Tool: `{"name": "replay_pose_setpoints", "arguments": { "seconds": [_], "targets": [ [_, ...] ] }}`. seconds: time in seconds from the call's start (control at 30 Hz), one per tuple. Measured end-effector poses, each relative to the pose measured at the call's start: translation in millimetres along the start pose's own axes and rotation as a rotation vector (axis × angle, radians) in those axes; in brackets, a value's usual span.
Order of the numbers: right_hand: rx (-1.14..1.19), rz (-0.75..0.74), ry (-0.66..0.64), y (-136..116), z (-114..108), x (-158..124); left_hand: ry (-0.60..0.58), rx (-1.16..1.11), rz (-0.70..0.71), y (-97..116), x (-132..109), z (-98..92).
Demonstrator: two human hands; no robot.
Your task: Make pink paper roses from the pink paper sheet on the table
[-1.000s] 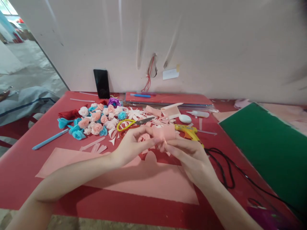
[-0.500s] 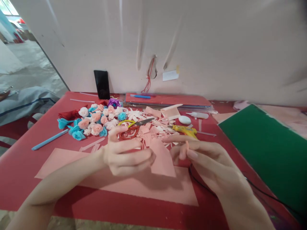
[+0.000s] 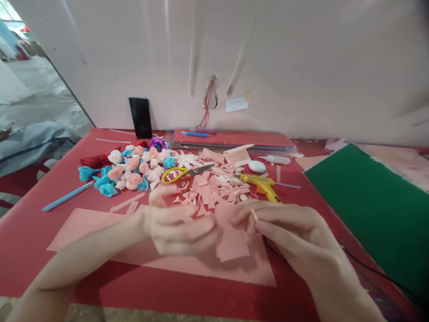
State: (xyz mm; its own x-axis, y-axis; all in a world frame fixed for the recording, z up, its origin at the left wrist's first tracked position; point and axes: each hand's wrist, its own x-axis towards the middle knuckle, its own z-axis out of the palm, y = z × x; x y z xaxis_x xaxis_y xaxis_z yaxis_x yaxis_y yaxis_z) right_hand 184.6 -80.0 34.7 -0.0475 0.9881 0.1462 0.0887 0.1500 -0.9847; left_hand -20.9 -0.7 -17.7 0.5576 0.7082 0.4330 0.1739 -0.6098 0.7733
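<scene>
My right hand (image 3: 293, 237) is closed in a pinch around a small curled piece of pink paper (image 3: 254, 215). Opposite it, my left hand (image 3: 182, 226) is blurred, its thumb apart from the curved fingers and nothing plainly held in it. Between the hands is a pink paper strip (image 3: 232, 239), close to the left fingertips and partly behind the right fingers; whether either hand holds it, I cannot tell. Beneath them a large pink paper sheet (image 3: 154, 248) lies on the red tabletop (image 3: 134, 281). Scissors (image 3: 187, 172) rest just beyond my left hand among paper scraps (image 3: 211, 185).
Paper roses (image 3: 127, 170) are bunched at the left, near a blue stick (image 3: 69, 197). Beyond my right hand are a yellow glue gun (image 3: 261, 184) and a white oval object (image 3: 257, 167). A green board (image 3: 372, 205) lies right; a phone (image 3: 140, 118) leans against the wall.
Both hands have come slightly lower, and the right hand has shifted a little left. The paper strip between them has moved downward. The small piece stays in my right fingers.
</scene>
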Motion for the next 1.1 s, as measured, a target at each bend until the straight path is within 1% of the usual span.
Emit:
{"name": "replay_pose_setpoints", "arguments": {
  "seconds": [0.03, 0.07, 0.1, 0.13, 0.17, 0.27, 0.3, 0.33, 0.37, 0.43, 0.53, 0.6, 0.7, 0.77, 0.83, 0.93, 1.0, 1.1],
  "targets": [
    [-0.034, -0.009, 0.035, -0.2, 0.4, -1.3, 0.066, 0.069, 0.156, 8.2, 4.9, 0.7],
    [-0.064, -0.014, 0.062, -0.2, 0.4, -2.2, 0.1, 0.122, 0.276, 15.4, 9.6, 1.7],
    [-0.088, -0.014, 0.082, 0.0, 0.1, -2.7, 0.084, 0.124, 0.307, 21.3, 13.8, 3.1],
    [-0.106, -0.01, 0.092, 0.4, -0.3, -2.6, 0.062, 0.088, 0.287, 25.6, 17.3, 4.6],
    [-0.119, -0.005, 0.095, 1.2, -1.0, -2.0, 0.011, 0.026, 0.233, 28.3, 20.0, 6.2],
    [-0.154, -0.022, 0.062, 6.9, -4.4, 3.4, -0.163, -0.139, -0.008, 26.5, 25.1, 9.2],
    [-0.165, -0.031, 0.047, 10.4, -6.2, 6.2, -0.185, -0.133, -0.06, 22.4, 26.5, 9.0],
    [-0.176, -0.033, 0.035, 14.6, -8.1, 9.2, -0.182, -0.084, -0.082, 16.4, 27.9, 8.0],
    [-0.182, -0.024, 0.033, 19.5, -10.3, 12.2, -0.148, -0.006, -0.09, 8.5, 29.4, 6.2],
    [-0.176, 0.009, 0.042, 30.0, -14.3, 18.1, -0.091, 0.196, -0.053, -11.9, 31.2, 0.5],
    [-0.173, 0.048, 0.043, 42.5, -17.4, 24.5, -0.112, 0.286, -0.096, -46.0, 27.8, -10.6],
    [-0.19, 0.081, 0.019, 46.7, -17.0, 27.1, -0.182, 0.33, -0.097, -64.3, 21.5, -16.8],
    [-0.189, 0.11, -0.019, 48.9, -14.2, 29.6, -0.349, 0.369, -0.064, -80.3, 10.9, -21.6],
    [-0.185, 0.108, -0.032, 49.7, -12.3, 30.6, -0.432, 0.382, -0.057, -84.9, 6.4, -22.2],
    [-0.188, 0.104, -0.045, 50.5, -11.0, 30.9, -0.474, 0.392, -0.069, -87.2, 5.4, -21.9],
    [-0.191, 0.089, -0.057, 50.0, -9.9, 30.7, -0.483, 0.39, -0.101, -88.1, 9.9, -22.3],
    [-0.2, 0.073, -0.052, 48.4, -9.4, 30.7, -0.475, 0.37, -0.129, -85.0, 14.8, -23.4],
    [-0.22, 0.015, -0.065, 44.0, -8.7, 31.0, -0.457, 0.307, -0.195, -70.3, 20.4, -23.7]
  ]
}}
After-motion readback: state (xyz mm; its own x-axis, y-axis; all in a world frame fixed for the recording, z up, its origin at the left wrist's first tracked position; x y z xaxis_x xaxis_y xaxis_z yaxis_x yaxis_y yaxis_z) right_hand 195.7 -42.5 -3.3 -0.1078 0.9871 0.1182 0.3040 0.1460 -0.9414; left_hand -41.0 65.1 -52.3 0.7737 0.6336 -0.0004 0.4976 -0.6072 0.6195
